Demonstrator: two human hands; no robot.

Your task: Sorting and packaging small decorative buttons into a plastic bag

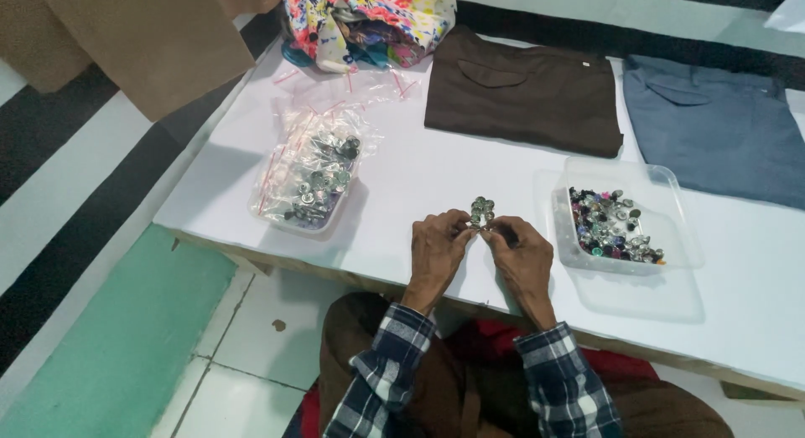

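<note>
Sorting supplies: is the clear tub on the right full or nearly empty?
Partly full. The clear tub holds a low layer of mixed buttons; its far end shows bare bottom.

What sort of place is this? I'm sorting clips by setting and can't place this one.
Probably a small garment or tailoring workspace. Folded brown trousers and blue-grey trousers lie on a low white table, a clear tray of buttons stands nearby, and both hands hold a cluster of metal buttons.

This looks like a small sewing workshop, with a low white tabletop [470,178] holding folded brown trousers [524,94] and blue trousers [717,132], a clear tub of buttons [616,224], a bag of metal buttons [319,178], and flowery cloth [365,19] at the top.
</note>
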